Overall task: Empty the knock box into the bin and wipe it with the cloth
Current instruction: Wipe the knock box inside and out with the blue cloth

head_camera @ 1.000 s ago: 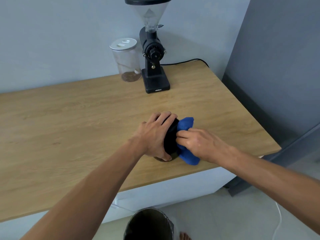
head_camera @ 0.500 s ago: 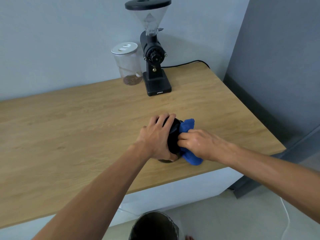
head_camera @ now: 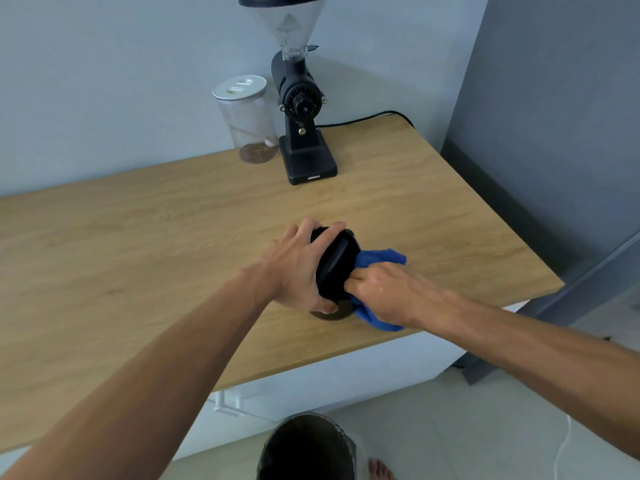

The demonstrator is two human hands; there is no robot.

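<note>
Two hands are used. The black knock box (head_camera: 337, 265) is tipped on its side near the table's (head_camera: 138, 254) near edge, gripped by the left hand (head_camera: 298, 271). The soft blue cloth (head_camera: 375, 289) is pinched by the right hand (head_camera: 384, 292). The box looks hard and smooth, so its round sides are best held.

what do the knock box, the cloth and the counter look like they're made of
Knock box: looks like matte black plastic or rubber, with a dull even sheen; which one is unclear.
Cloth: soft blue fabric, probably microfibre, bunched and fuzzy at the edges.
Counter: light wood or wood-look laminate, with visible grain and a satin finish.
</note>
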